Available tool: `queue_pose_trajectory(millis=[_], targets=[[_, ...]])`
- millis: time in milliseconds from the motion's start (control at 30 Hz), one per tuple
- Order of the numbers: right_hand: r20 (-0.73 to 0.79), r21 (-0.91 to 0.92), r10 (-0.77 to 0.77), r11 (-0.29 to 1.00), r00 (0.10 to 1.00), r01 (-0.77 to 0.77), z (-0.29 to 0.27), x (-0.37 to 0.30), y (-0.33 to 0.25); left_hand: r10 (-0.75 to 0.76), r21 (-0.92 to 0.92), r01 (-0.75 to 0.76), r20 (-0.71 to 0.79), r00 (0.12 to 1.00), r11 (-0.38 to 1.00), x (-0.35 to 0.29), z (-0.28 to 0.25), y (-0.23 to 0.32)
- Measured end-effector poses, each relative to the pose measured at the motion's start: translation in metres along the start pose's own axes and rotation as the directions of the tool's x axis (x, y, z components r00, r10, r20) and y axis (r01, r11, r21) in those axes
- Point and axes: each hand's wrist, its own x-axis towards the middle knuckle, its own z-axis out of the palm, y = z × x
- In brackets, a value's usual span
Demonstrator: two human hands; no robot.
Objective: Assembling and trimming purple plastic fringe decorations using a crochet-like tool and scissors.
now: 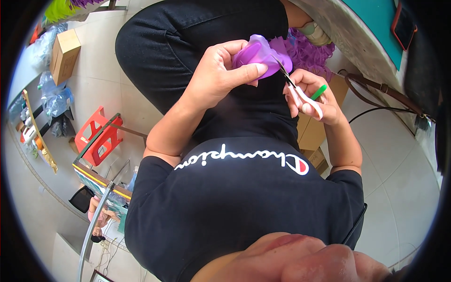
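1. Purple cloth (268, 50), held above the lap (162, 58): looks light, limp, perhaps slippery; best gripped through its gathered layers, clear of the scissors (307, 102).
2. Left hand (217, 75): thumb and fingers pinching cloth. Right hand (330, 99): fingers curled round scissors, tips at cloth's edge.
3. Pale tiled floor (390, 188); red stool (99, 134) leftward.

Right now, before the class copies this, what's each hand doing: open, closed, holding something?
Left hand: closed, pinching the thin purple petal-like piece.
Right hand: closed around the white-handled scissors.
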Motion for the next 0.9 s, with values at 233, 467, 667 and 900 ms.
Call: queue_pose_trajectory(millis=[233, 467, 667, 900], targets=[[0.013, -0.037, 0.064, 0.997, 0.998, -0.064, -0.0029, -0.0036, -0.0066, -0.065, 0.042, 0.065, 0.000, 0.998, 0.997, 0.0024, -0.0020, 0.0025], [0.017, -0.023, 0.032, 0.999, 0.999, -0.032, -0.0002, -0.0005, -0.0044, -0.077, 0.036, 0.077, 0.014, 0.997, 0.996, 0.0036, -0.0015, 0.0047], [0.017, -0.041, 0.043, 0.998, 0.999, -0.042, 0.0003, -0.0004, -0.0062, -0.094, 0.080, 0.092, 0.020, 0.995, 0.993, 0.0030, -0.0024, 0.0065], [0.026, -0.030, 0.089, 0.996, 0.996, -0.088, -0.0030, -0.0035, -0.0072, -0.103, 0.134, 0.098, 0.027, 0.994, 0.986, 0.0056, -0.0054, 0.0056]])
